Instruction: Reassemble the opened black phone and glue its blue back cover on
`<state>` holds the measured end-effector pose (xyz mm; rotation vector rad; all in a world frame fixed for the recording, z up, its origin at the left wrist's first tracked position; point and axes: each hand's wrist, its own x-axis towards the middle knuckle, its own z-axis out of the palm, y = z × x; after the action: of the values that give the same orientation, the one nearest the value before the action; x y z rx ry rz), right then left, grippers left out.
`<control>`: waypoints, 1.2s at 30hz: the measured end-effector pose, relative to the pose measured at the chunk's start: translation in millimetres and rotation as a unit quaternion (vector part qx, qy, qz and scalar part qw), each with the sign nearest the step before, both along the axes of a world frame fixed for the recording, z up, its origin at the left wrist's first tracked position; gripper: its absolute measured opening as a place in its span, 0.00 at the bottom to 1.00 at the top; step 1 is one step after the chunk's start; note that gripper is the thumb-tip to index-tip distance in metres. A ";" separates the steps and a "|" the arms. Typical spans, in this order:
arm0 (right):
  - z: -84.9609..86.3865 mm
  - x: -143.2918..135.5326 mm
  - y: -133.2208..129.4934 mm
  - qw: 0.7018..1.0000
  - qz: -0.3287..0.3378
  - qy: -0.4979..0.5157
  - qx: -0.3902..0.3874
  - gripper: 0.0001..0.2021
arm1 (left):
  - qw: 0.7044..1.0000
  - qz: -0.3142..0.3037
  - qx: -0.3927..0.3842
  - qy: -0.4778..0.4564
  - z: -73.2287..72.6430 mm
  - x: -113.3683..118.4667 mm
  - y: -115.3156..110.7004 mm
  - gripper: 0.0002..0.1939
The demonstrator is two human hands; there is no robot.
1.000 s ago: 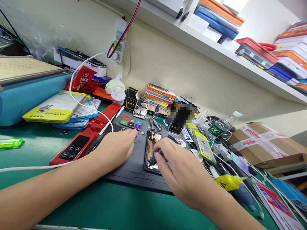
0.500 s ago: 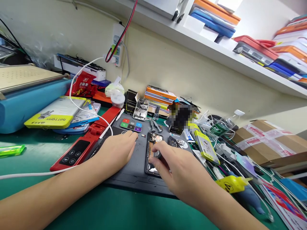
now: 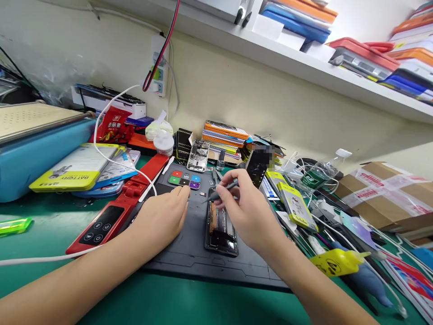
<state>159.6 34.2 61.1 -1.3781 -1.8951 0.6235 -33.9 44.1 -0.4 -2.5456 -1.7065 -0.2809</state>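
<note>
An opened phone [image 3: 221, 225] lies on the dark grey work mat [image 3: 189, 253], its inner parts and orange ribbon showing. Over its top end, my right hand [image 3: 241, 203] pinches a slim dark screwdriver [image 3: 232, 185], tilted with the tip pointing left. My left hand [image 3: 164, 212] rests on the mat left of the phone, fingers curled together; whatever lies under them is hidden. Just beyond those fingertips are a small metallic part [image 3: 202, 194] and a tray with coloured squares [image 3: 184, 179].
A red device with touch buttons [image 3: 101, 223] stands left of the mat, a white cable crossing it. Behind are another opened phone [image 3: 198, 155] and stacked boxes [image 3: 225, 135]. Yellow battery packs [image 3: 294, 203], a yellow bottle [image 3: 338, 262] and a cardboard box [image 3: 389, 189] crowd the right.
My right hand has risen from the middle of the phone to its top end, and the screwdriver now lies tilted in its fingers. My left hand stays in place on the mat.
</note>
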 end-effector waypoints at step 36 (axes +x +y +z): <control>-30.3 21.3 -3.0 0.946 0.010 0.300 -0.120 0.10 | 0.969 -0.090 0.058 -0.223 0.2 -1.5 -5.0 0.10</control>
<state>180.9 31.2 30.8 -1.1349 -1.3731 1.1665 -35.3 39.1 -0.2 -2.6941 -1.5102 -1.0024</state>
